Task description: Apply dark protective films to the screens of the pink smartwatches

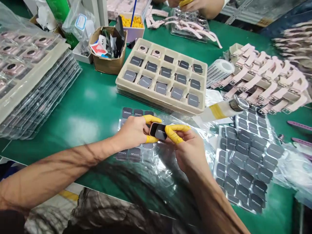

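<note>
While gripping a watch (152, 129) in the left hand (133, 131), pinching a dark sticker (160, 132) at its screen with the right hand (189, 144).
Grasping the watch by its upper and lower edges between yellow-covered fingers (152, 119); clasping the sticker near its right edge, overlapping part of the black screen. Holding both above the near part of a green table (97, 94), just in front of a beige tray (159, 98), with a sticker sheet (127, 112) lying partly hidden beneath the left hand. Facing dark lettered squares (161, 88) in most of the tray's compartments, and two pink watches (156, 53) in its far row. Having more sticker sheets (241, 175) on the right, pink straps (264, 79) beyond them, stacked trays (44, 87) on the left, a cardboard box (104, 65) farther back, and another person's hands (201, 6) at the top.
</note>
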The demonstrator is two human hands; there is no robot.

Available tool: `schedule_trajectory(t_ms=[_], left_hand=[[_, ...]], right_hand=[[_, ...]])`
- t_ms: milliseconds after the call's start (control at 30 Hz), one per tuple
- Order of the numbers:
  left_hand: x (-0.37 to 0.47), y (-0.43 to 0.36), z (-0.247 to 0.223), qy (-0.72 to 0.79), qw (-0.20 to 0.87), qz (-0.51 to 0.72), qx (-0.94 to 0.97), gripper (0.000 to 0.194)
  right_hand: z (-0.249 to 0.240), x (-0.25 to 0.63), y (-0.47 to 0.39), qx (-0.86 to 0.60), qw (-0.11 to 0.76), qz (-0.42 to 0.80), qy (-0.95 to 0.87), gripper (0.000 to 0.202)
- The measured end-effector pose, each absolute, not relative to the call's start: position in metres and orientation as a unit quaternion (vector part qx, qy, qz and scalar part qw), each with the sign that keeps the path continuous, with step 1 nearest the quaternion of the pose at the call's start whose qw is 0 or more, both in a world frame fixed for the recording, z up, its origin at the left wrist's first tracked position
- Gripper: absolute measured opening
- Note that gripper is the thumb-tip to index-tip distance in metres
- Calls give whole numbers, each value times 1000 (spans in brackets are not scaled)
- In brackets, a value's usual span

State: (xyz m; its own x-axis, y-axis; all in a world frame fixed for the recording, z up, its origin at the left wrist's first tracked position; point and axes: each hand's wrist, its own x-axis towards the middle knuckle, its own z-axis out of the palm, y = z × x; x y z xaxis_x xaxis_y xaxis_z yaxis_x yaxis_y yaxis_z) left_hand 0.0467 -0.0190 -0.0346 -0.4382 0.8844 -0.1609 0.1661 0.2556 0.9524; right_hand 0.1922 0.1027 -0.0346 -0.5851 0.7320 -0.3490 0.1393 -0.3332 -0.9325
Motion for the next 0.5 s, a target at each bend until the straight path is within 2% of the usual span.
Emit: schedule_trajectory(t_ms=[500], left_hand=[[48,-19,-31,699,387,458,390,58]], right_hand=[[-37,190,98,-387,207,725,-531,45]])
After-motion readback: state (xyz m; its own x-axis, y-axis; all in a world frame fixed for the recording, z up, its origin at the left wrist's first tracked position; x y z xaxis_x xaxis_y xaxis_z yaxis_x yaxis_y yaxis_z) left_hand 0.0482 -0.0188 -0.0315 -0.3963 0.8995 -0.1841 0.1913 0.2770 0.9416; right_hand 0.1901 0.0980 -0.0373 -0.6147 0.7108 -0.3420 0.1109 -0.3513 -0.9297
